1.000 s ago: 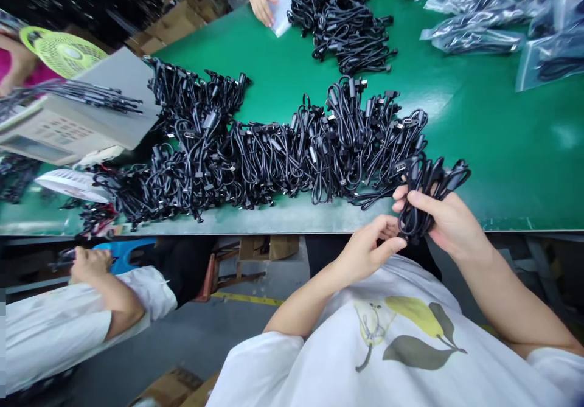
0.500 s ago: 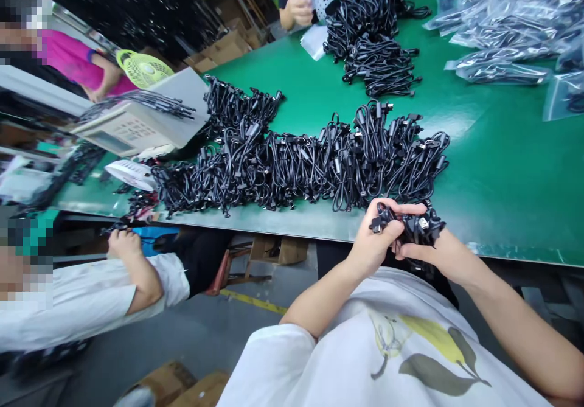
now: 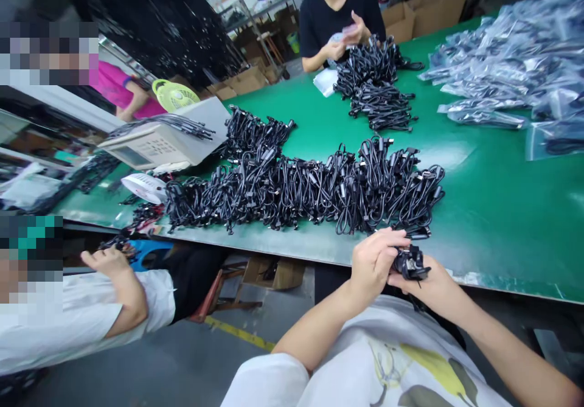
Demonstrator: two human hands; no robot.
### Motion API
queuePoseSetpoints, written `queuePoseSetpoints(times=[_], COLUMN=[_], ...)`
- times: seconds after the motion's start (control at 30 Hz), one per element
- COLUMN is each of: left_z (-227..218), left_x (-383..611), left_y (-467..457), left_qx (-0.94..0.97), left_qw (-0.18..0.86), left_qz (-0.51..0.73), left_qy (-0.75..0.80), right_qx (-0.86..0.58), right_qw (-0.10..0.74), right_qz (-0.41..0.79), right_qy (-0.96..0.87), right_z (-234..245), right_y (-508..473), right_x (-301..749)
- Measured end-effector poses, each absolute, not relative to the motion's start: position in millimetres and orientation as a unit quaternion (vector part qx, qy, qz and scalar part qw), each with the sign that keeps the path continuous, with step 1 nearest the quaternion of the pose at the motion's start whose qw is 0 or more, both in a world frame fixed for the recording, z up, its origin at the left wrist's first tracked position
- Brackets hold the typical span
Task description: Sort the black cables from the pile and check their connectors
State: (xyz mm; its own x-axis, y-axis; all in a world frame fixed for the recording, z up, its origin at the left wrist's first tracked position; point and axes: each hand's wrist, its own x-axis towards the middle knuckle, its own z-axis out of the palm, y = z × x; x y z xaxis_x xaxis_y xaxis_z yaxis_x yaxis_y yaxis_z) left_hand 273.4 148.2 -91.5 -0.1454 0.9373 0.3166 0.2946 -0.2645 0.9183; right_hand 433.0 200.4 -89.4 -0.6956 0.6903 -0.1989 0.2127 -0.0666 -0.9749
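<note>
Both my hands hold one small bundle of black cable (image 3: 409, 262) just in front of the green table's near edge (image 3: 314, 250). My left hand (image 3: 374, 262) is curled over the bundle from the left, fingers closed on it. My right hand (image 3: 424, 282) cups it from below and the right. A long row of black cable bundles (image 3: 301, 189) lies on the table just beyond my hands.
A second cable pile (image 3: 376, 84) lies at the far side, where a person in black (image 3: 335, 17) handles a bag. Bagged cables (image 3: 506, 72) fill the back right. A beige machine (image 3: 159, 139) stands left. A person in white (image 3: 77, 309) sits at my left.
The cable loop that my right hand held up has been gathered into a tight bundle between both hands, which have come closer to my body. The view has tilted up.
</note>
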Motion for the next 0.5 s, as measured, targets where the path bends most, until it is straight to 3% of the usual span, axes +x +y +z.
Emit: queuePoseSetpoints(times=[0.27, 0.5], left_z=[-98, -145], left_x=[271, 251], left_y=[147, 128], left_qx=[0.671, 0.699], left_qw=[0.312, 0.076], left_qz=[0.493, 0.515], left_qy=[0.458, 0.490], right_qx=[-0.321, -0.436], right_qw=[0.204, 0.328], right_qz=[0.568, 0.382], right_qy=[-0.730, -0.746], right_z=[-95, -56], right_y=[221, 338], right_x=[452, 486])
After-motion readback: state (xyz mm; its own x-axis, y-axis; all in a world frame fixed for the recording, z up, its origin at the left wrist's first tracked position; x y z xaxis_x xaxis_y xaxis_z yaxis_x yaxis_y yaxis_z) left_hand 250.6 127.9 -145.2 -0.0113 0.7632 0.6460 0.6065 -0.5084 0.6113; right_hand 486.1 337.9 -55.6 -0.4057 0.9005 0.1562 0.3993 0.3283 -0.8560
